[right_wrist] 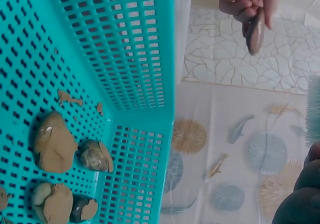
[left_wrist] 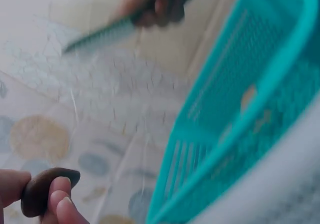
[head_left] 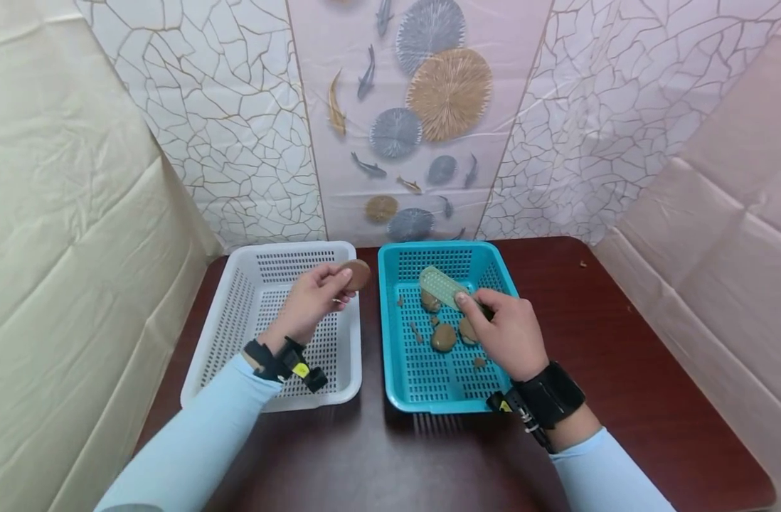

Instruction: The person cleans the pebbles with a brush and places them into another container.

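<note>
My left hand (head_left: 307, 302) pinches a flat, rounded brown stone (head_left: 357, 275) between thumb and fingers, above the right rim of the white basket (head_left: 233, 302). In the right wrist view this stone (right_wrist: 256, 34) hangs edge-on from the fingertips. My right hand (head_left: 513, 334) grips a brush with green bristles (head_left: 442, 286), thumb along its back, over the teal basket (head_left: 387, 334). Brush and stone are apart. Several stones lie in the teal basket, among them a mud-coated one (right_wrist: 56, 144) and a smaller greyish one (right_wrist: 94, 155) with mud on one side.
Loose mud crumbs (right_wrist: 69, 98) are scattered on the teal basket's floor. Both baskets stand side by side on a dark red-brown table (head_left: 621, 370), with a narrow gap between them. A patterned cloth (head_left: 390, 142) hangs behind the table, and plain cloth walls flank it.
</note>
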Demonstrator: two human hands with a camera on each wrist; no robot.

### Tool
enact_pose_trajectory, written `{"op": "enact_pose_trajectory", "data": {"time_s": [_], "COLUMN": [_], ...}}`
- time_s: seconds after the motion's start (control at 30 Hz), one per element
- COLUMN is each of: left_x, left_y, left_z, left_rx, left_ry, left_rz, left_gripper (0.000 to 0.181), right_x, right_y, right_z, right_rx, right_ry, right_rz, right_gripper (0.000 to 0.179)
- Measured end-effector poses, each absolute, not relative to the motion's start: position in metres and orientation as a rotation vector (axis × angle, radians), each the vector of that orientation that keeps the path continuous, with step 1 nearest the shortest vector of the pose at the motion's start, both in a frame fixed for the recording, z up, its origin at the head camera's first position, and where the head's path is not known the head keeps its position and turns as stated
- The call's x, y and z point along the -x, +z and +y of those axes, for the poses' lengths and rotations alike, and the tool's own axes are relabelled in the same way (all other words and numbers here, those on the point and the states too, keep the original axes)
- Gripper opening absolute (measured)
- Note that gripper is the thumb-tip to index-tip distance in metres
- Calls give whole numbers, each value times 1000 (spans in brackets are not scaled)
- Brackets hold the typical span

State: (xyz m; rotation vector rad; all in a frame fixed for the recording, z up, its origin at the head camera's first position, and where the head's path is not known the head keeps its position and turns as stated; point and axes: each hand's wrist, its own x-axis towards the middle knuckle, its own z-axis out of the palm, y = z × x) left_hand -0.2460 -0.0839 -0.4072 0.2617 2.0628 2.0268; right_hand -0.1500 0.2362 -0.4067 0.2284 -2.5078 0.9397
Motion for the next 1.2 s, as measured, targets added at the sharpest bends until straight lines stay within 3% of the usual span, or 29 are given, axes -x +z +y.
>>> {"op": "enact_pose_trajectory", "data": {"time_s": [0.23,0.67,0.9,1.2], "left_x": [281,340,352,354], "left_y": [-413,-473,-492,-497], "left_z": [-110,-129,-123,-115], "left_rx": [-157,157,246,158], "left_ry": [1885,1420,1322,1235], "left_rz": [2291,2442,2420,2467], "left_gripper": [36,30,27,31], "right_x": [148,146,146,143], "right_y": [-409,-411,-412,-412], "right_z": [238,241,244,247], "right_rx": [-223,-222,-209,-166], "right_ry": [967,992,1019,1033], "right_rz": [-2504,-2467,-2460,-2455], "right_gripper": [41,41,37,37]}}
